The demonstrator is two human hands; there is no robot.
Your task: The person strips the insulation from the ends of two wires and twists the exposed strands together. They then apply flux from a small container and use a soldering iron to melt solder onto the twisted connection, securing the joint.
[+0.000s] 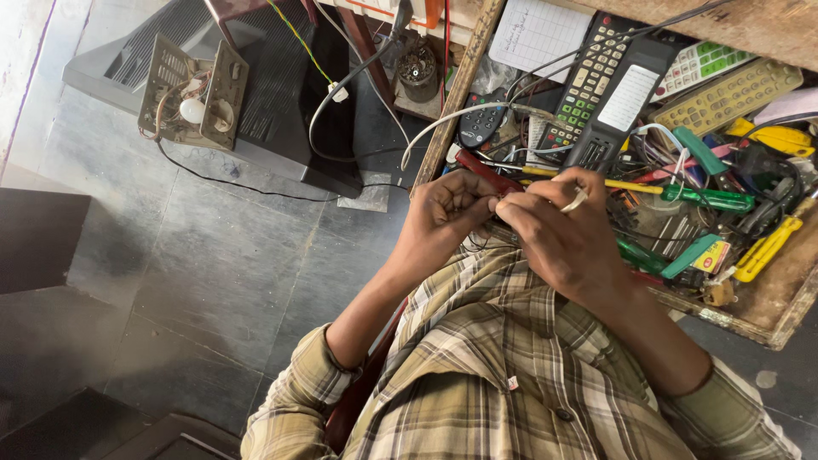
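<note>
Both hands — left hand (pixel 447 213), right hand (pixel 558 234) — fingertips together over cluttered wooden tray (pixel 780 319) of remotes, screwdrivers.

A thin pale strip (pixel 575 200), curved and whitish, is being pinched at the fingertips, just in front of the wooden tray (pixel 771 328). It is being held tilted, one end sticking up clear. Its lower end is being hidden, so what it joins cannot be told.

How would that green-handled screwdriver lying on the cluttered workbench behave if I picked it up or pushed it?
The green-handled screwdriver looks stiff, a straight shaft with a hard handle. Its rounded handle might roll if pushed, though the tangled wires and yellow tool crowding it would likely stop it. It probably lifts easily, perhaps snagging a wire.
</note>
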